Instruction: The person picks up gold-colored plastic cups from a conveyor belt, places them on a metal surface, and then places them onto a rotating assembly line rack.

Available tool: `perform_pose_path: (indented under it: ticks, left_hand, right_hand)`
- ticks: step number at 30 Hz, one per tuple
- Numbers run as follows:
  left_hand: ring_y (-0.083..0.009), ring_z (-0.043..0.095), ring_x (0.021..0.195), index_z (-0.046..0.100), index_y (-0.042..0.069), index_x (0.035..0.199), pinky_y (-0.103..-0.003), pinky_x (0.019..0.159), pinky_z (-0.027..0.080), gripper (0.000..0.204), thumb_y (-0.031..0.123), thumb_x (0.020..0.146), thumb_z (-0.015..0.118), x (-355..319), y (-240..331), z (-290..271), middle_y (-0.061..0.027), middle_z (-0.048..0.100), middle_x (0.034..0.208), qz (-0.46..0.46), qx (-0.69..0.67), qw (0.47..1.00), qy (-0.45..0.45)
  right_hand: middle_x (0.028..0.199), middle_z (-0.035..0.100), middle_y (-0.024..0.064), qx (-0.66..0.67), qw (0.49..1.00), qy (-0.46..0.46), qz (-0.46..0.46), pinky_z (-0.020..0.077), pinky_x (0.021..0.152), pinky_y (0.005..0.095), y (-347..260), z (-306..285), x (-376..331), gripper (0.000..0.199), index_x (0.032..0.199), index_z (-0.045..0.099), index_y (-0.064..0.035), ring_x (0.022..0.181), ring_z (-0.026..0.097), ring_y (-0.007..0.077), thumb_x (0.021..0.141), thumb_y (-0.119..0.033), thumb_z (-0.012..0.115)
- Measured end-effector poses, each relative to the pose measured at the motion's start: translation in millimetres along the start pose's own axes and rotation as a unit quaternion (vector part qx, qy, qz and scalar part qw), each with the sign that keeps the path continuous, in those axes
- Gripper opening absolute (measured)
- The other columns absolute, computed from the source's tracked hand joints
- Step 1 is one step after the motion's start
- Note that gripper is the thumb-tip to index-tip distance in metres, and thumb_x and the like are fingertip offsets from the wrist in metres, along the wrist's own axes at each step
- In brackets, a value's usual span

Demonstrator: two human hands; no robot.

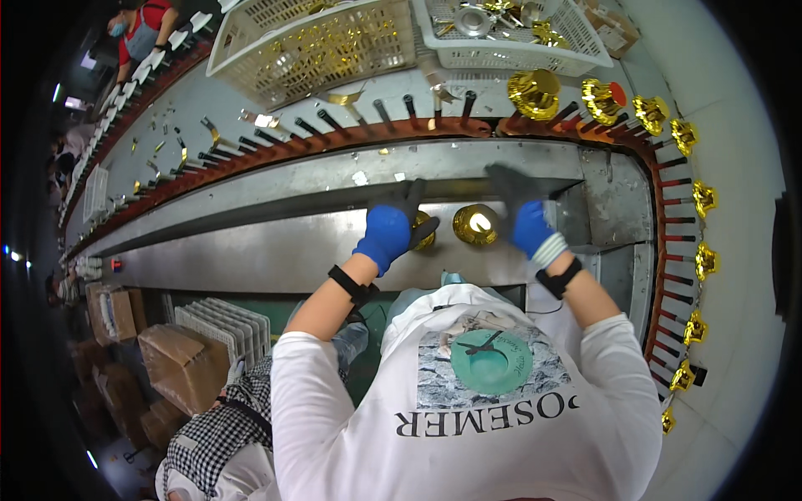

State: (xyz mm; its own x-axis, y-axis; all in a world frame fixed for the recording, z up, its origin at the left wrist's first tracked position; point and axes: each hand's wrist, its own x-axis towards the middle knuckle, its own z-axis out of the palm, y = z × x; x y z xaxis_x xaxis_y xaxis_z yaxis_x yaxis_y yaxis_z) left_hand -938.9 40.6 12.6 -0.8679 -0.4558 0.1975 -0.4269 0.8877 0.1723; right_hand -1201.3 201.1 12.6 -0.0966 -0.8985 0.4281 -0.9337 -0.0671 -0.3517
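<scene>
My left hand, in a blue glove with dark fingers, is at the metal bench. Its fingers are apart, and its thumb lies across a shiny gold cup-shaped piece, which the hand partly covers. Just right of that, another gold cup-shaped piece stands on the bench, a bright reflection in it. Close to its right side is my right hand, gloved the same way and a little blurred. The right fingers stretch forward and apart, with nothing seen in them.
Beyond the bench curves a conveyor rail with upright dark-tipped pegs; several on the right carry gold pieces. Plastic crates of gold parts stand behind it. A co-worker is at lower left near cardboard boxes.
</scene>
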Motion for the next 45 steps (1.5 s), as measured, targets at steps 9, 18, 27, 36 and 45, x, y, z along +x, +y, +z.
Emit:
perform_pose_path:
  ticks: [9, 18, 27, 36, 45]
  left_hand:
    - [-0.0405, 0.073, 0.097, 0.061, 0.01, 0.137, -0.051, 0.082, 0.058, 0.065, 0.058, 0.094, 0.069, 256.4, 57.4, -101.7, -0.019, 0.074, 0.114, 0.092, 0.001, 0.994, 0.058]
    - [-0.0371, 0.073, 0.088, 0.069, 0.009, 0.122, -0.049, 0.075, 0.058, 0.046, 0.041, 0.09, 0.079, 190.9, 34.9, -114.0, -0.0165, 0.072, 0.101, 0.133, -0.024, 0.98, 0.146]
    - [-0.0355, 0.073, 0.08, 0.068, 0.002, 0.129, -0.045, 0.07, 0.058, 0.053, 0.032, 0.087, 0.08, -23.6, -47.7, -4.9, -0.0179, 0.074, 0.09, -0.096, -0.172, 0.977, -0.078]
    - [-0.0397, 0.073, 0.094, 0.046, 0.007, 0.155, -0.053, 0.08, 0.059, 0.09, 0.05, 0.085, 0.081, -39.3, -7.4, 19.4, -0.0213, 0.07, 0.123, -0.143, -0.009, 0.98, -0.135]
    - [-0.0428, 0.073, 0.095, 0.056, 0.004, 0.145, -0.051, 0.076, 0.059, 0.074, 0.046, 0.089, 0.081, 176.2, 80.9, -117.2, -0.0226, 0.068, 0.124, 0.156, -0.091, 0.974, 0.135]
  right_hand:
    - [0.127, 0.07, 0.0271, -0.191, 0.965, 0.103, 0.15, 0.0538, 0.102, 0.0517, 163.8, -116.7, 136.2, 0.062, 0.14, 0.066, -0.01, 0.118, 0.067, 0.0448, 0.094, -0.05, 0.072]
    - [0.108, 0.074, 0.0229, -0.01, 0.987, 0.153, 0.052, 0.0576, 0.086, 0.0485, 92.6, -112.2, 120.4, 0.041, 0.124, 0.073, -0.0051, 0.1, 0.072, 0.0409, 0.091, -0.029, 0.079]
    - [0.114, 0.073, 0.0214, 0.098, 0.981, -0.16, 0.052, 0.0569, 0.088, 0.0506, -10.6, -10.1, -2.0, 0.055, 0.133, 0.068, -0.0088, 0.1, 0.071, 0.0427, 0.083, -0.025, 0.081]
    - [0.129, 0.07, 0.0201, 0.022, 0.988, -0.141, 0.051, 0.0559, 0.097, 0.0494, -15.3, 32.9, -32.1, 0.063, 0.14, 0.062, -0.0107, 0.113, 0.069, 0.04, 0.084, -0.034, 0.08]
    - [0.149, 0.058, 0.022, -0.324, 0.914, 0.219, 0.104, 0.0541, 0.104, 0.0505, 137.7, -151.1, 104.7, 0.061, 0.143, 0.065, -0.015, 0.13, 0.061, 0.0432, 0.092, -0.047, 0.077]
